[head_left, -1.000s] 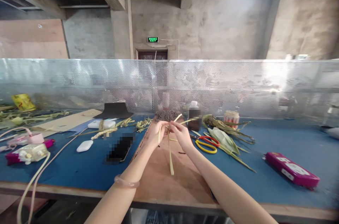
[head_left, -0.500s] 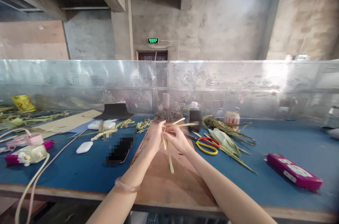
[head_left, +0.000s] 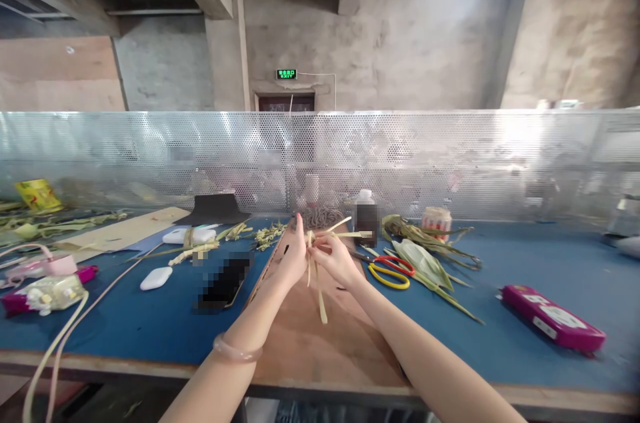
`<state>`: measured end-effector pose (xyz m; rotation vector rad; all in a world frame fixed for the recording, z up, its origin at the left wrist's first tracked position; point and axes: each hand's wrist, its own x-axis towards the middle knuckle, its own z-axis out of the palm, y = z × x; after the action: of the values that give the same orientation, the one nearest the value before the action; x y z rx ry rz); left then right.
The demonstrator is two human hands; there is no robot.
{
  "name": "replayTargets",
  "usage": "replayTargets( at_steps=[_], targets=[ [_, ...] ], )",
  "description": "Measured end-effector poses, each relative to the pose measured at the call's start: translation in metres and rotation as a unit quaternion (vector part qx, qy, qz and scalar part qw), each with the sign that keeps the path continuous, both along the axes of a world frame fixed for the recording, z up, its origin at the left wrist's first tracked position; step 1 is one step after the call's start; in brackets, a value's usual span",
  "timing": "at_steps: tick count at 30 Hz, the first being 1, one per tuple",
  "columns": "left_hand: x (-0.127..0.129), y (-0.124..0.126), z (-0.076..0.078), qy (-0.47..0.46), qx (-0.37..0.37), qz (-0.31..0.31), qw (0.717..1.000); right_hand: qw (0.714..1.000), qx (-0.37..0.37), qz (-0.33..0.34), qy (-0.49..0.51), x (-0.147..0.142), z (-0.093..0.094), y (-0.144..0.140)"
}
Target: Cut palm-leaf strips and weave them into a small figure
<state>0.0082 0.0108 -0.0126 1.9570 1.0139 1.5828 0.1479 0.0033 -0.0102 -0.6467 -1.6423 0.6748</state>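
A white case [head_left: 157, 278] lies at left on the blue table, with a dark phone [head_left: 225, 282] to its right. Over the brown board [head_left: 325, 356], the left hand [head_left: 293, 262] points one digit up; whether its other fingers grip anything, I cannot tell. Pale strips [head_left: 323, 306] cross between the hands, ends pointing near, far and right. The right hand [head_left: 337, 262] pinches them with narrowed fingertips, left of the scissors [head_left: 390, 276].
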Motion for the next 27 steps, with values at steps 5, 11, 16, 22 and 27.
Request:
replayTargets(
  at_steps=[5, 11, 16, 22, 27],
  targets=[
    [0.001, 0.008, 0.002, 0.029, 0.012, 0.072, 0.997, 0.999, 0.028, -0.01, -0.027, 0.0, -0.002, 0.004],
    [0.008, 0.004, 0.01, -0.099, -0.134, -0.02, 0.986, 0.995, 0.044, -0.06, -0.071, 0.001, -0.003, 0.008],
    [0.007, -0.004, 0.014, -0.031, -0.124, -0.023, 0.992, 0.996, 0.045, -0.041, -0.068, 0.0, -0.005, 0.004],
    [0.003, -0.006, 0.013, -0.033, -0.144, -0.034, 0.988, 0.996, 0.041, 0.021, -0.077, 0.002, -0.003, -0.002],
    [0.003, -0.003, 0.012, -0.1, -0.191, -0.079, 0.973, 0.995, 0.025, 0.048, -0.081, 0.005, 0.0, -0.002]
  ],
)
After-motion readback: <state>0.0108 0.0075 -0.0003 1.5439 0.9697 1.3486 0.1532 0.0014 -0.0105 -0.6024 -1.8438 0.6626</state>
